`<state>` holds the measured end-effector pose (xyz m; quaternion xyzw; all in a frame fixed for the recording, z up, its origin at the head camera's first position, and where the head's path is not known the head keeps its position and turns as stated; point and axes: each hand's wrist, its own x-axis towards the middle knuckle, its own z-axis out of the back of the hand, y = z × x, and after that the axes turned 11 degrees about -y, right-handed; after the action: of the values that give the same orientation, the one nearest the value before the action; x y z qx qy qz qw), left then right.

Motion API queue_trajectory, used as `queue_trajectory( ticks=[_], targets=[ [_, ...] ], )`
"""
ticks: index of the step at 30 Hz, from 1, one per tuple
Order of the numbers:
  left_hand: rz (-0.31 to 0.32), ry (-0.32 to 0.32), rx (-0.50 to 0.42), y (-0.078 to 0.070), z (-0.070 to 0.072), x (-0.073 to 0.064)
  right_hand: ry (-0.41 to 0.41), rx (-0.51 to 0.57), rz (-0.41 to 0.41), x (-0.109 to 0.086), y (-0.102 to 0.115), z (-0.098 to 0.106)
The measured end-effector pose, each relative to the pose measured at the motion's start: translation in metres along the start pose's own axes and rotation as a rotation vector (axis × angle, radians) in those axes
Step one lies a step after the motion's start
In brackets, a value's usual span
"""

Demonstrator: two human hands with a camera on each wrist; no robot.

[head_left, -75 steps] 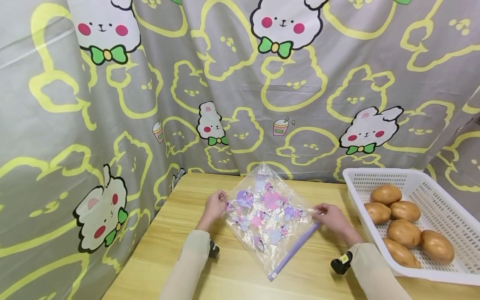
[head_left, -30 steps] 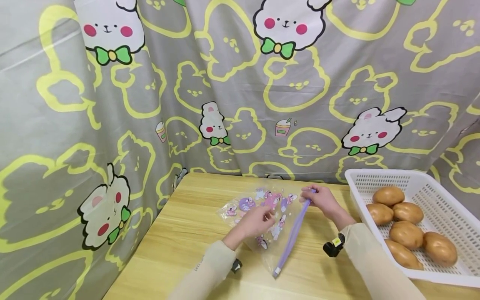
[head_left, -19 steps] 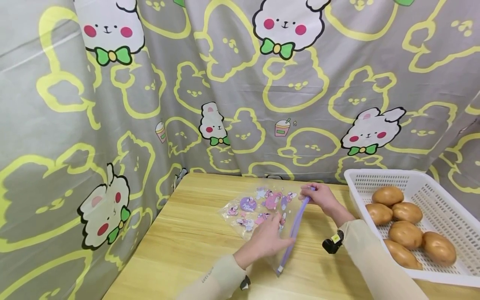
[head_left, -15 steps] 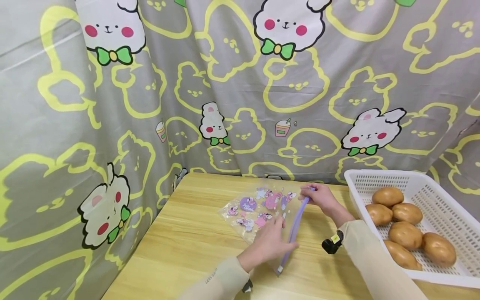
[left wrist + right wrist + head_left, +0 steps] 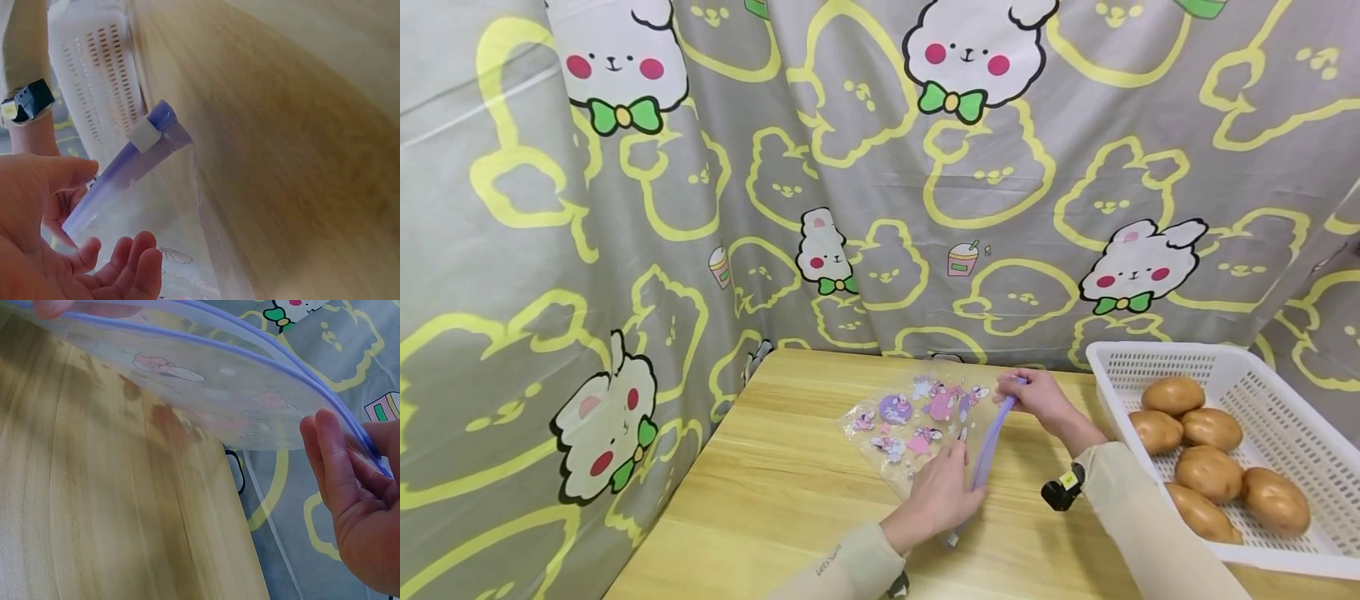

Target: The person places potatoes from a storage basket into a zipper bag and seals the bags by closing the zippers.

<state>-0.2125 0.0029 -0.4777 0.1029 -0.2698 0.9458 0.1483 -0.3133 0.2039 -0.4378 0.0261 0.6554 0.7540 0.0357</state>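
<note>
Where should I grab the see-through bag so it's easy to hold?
I'd try the purple rim, at the far end where the right hand pinches it, coming from the right. The see-through bag spreads left from there and looks thin and floppy, but its raised rim makes a neat, narrow band. Pinching that from both sides should make a good grip.

Curtain (image 5: 880, 187): brightly lit in the head view, palest at upper left.
Desk (image 5: 760, 450): whitish glare toward the near edge, soft shadow beside the right sleeve (image 5: 1138, 508).
Bag (image 5: 891, 417): small glints at its left corner.
Potatoes (image 5: 1210, 473): soft highlights.
Basket (image 5: 1270, 557): stretched toward the picture's edge.
Left wrist view: dimmer, hazy, wood grain smeared.
Right wrist view: dim, diffuse shadows across the wood.
</note>
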Motion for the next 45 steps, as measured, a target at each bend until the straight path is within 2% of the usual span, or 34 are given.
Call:
queue_trajectory(
  ticks=[10,17,24,29,36,41,45],
  targets=[
    [-0.008,-0.041,0.014,-0.001,-0.001,0.001,0.009,-0.017,0.009,0.002,0.002,-0.003],
    [-0.015,-0.051,-0.163,-0.001,0.004,-0.001,0.034,0.025,0.012,0.002,0.002,0.0],
    [-0.051,-0.088,-0.246,-0.001,0.009,0.005,0.092,0.072,0.027,0.0,0.007,0.001],
    [-0.066,-0.12,-0.304,-0.002,0.014,0.011,0.157,0.081,-0.001,-0.005,0.01,-0.001],
    [-0.113,-0.186,-0.223,-0.004,0.019,0.019,0.248,0.035,0.005,-0.015,0.013,-0.01],
    [-0.121,-0.178,-0.2,-0.007,0.023,0.023,0.269,-0.034,0.0,-0.023,0.016,-0.016],
    [-0.142,-0.186,-0.184,-0.01,0.026,0.025,0.263,-0.046,-0.003,-0.027,0.019,-0.02]
  ],
)
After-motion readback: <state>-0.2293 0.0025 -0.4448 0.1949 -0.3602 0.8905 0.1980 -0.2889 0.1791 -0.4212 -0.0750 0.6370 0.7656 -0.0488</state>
